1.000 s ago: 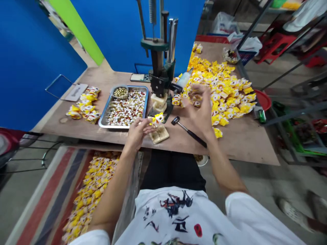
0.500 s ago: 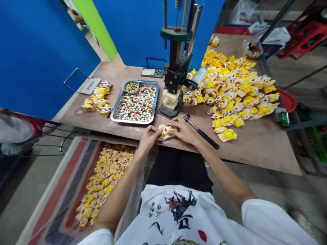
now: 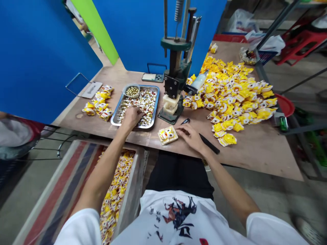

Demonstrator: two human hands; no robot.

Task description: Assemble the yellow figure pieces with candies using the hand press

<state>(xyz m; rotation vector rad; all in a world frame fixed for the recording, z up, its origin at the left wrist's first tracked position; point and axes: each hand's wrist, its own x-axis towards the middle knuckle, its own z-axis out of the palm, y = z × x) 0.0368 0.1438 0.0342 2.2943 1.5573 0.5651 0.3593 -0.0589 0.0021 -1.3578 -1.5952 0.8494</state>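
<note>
My left hand point(image 3: 132, 116) reaches into the metal tray point(image 3: 155, 112), its fingers curled down and pressed together among the small white, red and gold pieces point(image 3: 148, 103). What it pinches, if anything, is hidden. In front of me a cream block point(image 3: 173, 139) lies on the table with a yellow and white animal-face figure point(image 3: 167, 133) on it. My right hand point(image 3: 191, 136) rests just right of the block, fingers loosely stretched and holding nothing. Partly under that hand lies a hammer point(image 3: 209, 144) with a black handle.
A green hand press point(image 3: 176, 85) with cream jaws stands behind the block. Yellow figures point(image 3: 237, 88) are heaped at the right, with a small group point(image 3: 99, 102) at the left. A bowl of gold beads point(image 3: 132, 91) sits in the tray. Below left is a striped box point(image 3: 58, 200) of pieces.
My left hand has left the figure and moved left and up into the tray. My right hand has let go of the block and slid slightly right, uncovering the figure.
</note>
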